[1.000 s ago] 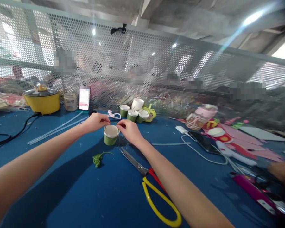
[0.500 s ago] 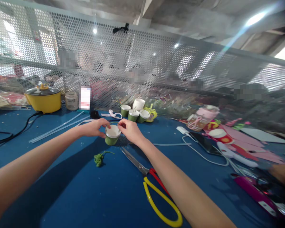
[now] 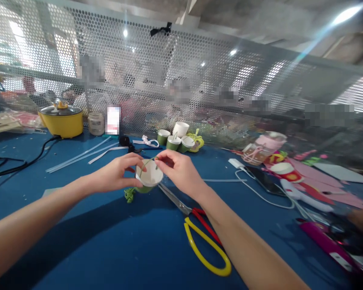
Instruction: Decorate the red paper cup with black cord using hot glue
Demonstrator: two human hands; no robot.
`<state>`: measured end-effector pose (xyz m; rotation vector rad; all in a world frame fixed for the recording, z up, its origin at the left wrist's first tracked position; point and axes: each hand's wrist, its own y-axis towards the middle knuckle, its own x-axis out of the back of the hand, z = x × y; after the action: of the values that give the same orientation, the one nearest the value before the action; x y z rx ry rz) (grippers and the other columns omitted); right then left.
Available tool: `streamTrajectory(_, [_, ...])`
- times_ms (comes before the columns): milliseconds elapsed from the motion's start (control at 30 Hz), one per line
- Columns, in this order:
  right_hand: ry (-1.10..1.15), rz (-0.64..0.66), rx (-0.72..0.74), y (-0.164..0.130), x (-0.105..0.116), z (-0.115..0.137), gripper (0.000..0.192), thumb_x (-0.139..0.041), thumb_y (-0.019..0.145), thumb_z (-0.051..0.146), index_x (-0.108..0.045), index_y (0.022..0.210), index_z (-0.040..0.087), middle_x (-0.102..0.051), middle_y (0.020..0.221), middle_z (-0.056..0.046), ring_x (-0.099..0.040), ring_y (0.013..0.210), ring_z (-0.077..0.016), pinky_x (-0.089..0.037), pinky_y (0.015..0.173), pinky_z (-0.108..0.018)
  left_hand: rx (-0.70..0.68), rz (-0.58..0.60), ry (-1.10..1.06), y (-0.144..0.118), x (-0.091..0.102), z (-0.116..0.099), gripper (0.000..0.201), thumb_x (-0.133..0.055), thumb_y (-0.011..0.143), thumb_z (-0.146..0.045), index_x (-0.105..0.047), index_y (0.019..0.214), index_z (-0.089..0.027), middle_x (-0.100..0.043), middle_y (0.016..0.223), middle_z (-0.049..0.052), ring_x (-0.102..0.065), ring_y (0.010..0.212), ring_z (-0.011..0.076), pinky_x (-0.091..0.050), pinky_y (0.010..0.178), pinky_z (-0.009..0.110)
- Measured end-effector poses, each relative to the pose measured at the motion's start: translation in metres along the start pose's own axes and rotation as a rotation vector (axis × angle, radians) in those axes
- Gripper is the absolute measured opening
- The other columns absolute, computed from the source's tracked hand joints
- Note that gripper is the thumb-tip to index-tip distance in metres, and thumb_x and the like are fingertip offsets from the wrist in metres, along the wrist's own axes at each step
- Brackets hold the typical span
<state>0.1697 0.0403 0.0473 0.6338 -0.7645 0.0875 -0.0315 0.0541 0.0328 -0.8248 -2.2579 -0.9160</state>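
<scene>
A small white paper cup (image 3: 153, 173) with a green-covered outside is tilted so that its open mouth faces me. My left hand (image 3: 121, 171) grips it at the left rim, thumb outside. A thin green cord (image 3: 145, 162) arches over the mouth like a handle. At the right rim my right hand (image 3: 178, 168) is closed in a pinch on the cord's end. Behind the cup's lower left lies a small tangle of green yarn (image 3: 129, 195). Large scissors (image 3: 186, 210) with red and yellow handles rest on the table below my right hand.
Several similar cups (image 3: 173, 143) stand at the back by the perforated metal screen (image 3: 139, 60). A yellow electric pot (image 3: 62, 123), glass jar (image 3: 96, 123) and lit phone (image 3: 113, 120) are back left. To the right lie a dark phone (image 3: 264, 181), white cable and purple device (image 3: 325, 243).
Both hands have brought the cup nearer and a little to the right, tipping its mouth toward me. The camera view has shifted slightly.
</scene>
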Motion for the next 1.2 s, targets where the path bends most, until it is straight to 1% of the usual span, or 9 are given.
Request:
streamTrajectory(100, [0.01, 0.028, -0.008, -0.018, 0.007, 0.022, 0.006, -0.053, 0.077, 0.019, -0.058, 0.077, 0.017, -0.063, 0.077, -0.002, -0.058, 0.068, -0.0126, -0.047, 0.063, -0.024, -0.004, -0.019, -0.024, -0.019, -0.006, -0.023, 0.023, -0.061, 0.072, -0.029, -0.055, 0.09, -0.016, -0.051, 0.109, 0.01, -0.052, 0.097, 0.018, -0.044, 0.082, 0.031])
streamTrajectory(167, [0.022, 0.047, -0.021, -0.029, 0.01, 0.033, 0.006, -0.053, 0.077, 0.018, -0.059, 0.077, 0.017, -0.063, 0.078, -0.002, -0.058, 0.069, -0.0125, -0.047, 0.062, -0.024, 0.005, -0.01, -0.043, -0.029, -0.011, -0.034, 0.02, -0.061, 0.072, -0.029, -0.055, 0.086, -0.016, -0.051, 0.107, 0.009, -0.053, 0.095, 0.0178, -0.044, 0.082, 0.031])
streamTrajectory(233, [0.041, 0.054, -0.035, -0.039, 0.011, 0.039, 0.006, -0.053, 0.077, 0.017, -0.058, 0.077, 0.018, -0.063, 0.079, -0.002, -0.059, 0.069, -0.0121, -0.048, 0.06, -0.022, 0.017, -0.014, -0.066, -0.038, -0.016, -0.041, 0.017, -0.061, 0.072, -0.028, -0.055, 0.083, -0.016, -0.051, 0.106, 0.008, -0.053, 0.094, 0.0172, -0.044, 0.083, 0.03])
streamTrajectory(333, [0.06, 0.047, -0.055, -0.051, 0.009, 0.042, 0.005, -0.053, 0.077, 0.018, -0.058, 0.078, 0.019, -0.063, 0.079, -0.002, -0.059, 0.069, -0.0121, -0.048, 0.06, -0.022, 0.032, -0.057, -0.083, -0.047, -0.026, -0.047, 0.015, -0.062, 0.072, -0.027, -0.054, 0.081, -0.018, -0.051, 0.107, 0.008, -0.053, 0.094, 0.0169, -0.044, 0.082, 0.03])
streamTrajectory(500, [0.093, 0.049, -0.119, -0.065, 0.002, 0.038, 0.006, -0.055, 0.076, 0.021, -0.058, 0.081, 0.019, -0.063, 0.082, -0.003, -0.06, 0.071, -0.0132, -0.051, 0.064, -0.025, 0.061, -0.078, -0.052, -0.057, -0.041, -0.047, 0.018, -0.06, 0.074, -0.028, -0.051, 0.089, -0.021, -0.049, 0.11, 0.008, -0.053, 0.094, 0.0176, -0.045, 0.081, 0.032])
streamTrajectory(667, [0.103, 0.174, -0.248, -0.07, -0.003, 0.035, 0.017, -0.059, 0.072, 0.022, -0.058, 0.088, 0.017, -0.065, 0.087, -0.005, -0.061, 0.072, -0.0139, -0.05, 0.063, -0.025, 0.071, -0.104, 0.001, -0.062, -0.051, -0.044, 0.021, -0.058, 0.075, -0.026, -0.05, 0.093, -0.022, -0.047, 0.111, 0.008, -0.05, 0.099, 0.0183, -0.045, 0.083, 0.032])
streamTrajectory(767, [0.013, 0.229, -0.29, -0.071, -0.006, 0.034, 0.013, -0.058, 0.071, 0.02, -0.059, 0.084, 0.019, -0.066, 0.08, -0.003, -0.06, 0.067, -0.0132, -0.047, 0.058, -0.024, 0.066, -0.101, 0.058, -0.064, -0.054, -0.042, 0.024, -0.058, 0.075, -0.025, -0.048, 0.096, -0.021, -0.046, 0.112, 0.009, -0.049, 0.102, 0.0186, -0.046, 0.082, 0.031])
streamTrajectory(933, [-0.089, 0.202, -0.274, -0.071, -0.012, 0.035, 0.007, -0.055, 0.072, 0.016, -0.06, 0.078, 0.017, -0.064, 0.072, -0.002, -0.057, 0.063, -0.0128, -0.043, 0.056, -0.024, 0.051, -0.094, 0.113, -0.065, -0.058, -0.043, 0.025, -0.057, 0.075, -0.025, -0.048, 0.098, -0.021, -0.046, 0.113, 0.01, -0.052, 0.099, 0.0192, -0.047, 0.081, 0.031])
streamTrajectory(1200, [-0.127, 0.197, -0.266, -0.072, -0.011, 0.038, 0.01, -0.052, 0.073, 0.012, -0.06, 0.075, 0.018, -0.063, 0.069, -0.002, -0.056, 0.059, -0.0124, -0.042, 0.054, -0.023, 0.046, -0.09, 0.133, -0.064, -0.059, -0.044, 0.023, -0.057, 0.075, -0.024, -0.049, 0.096, -0.021, -0.047, 0.114, 0.01, -0.054, 0.098, 0.0196, -0.049, 0.079, 0.031])
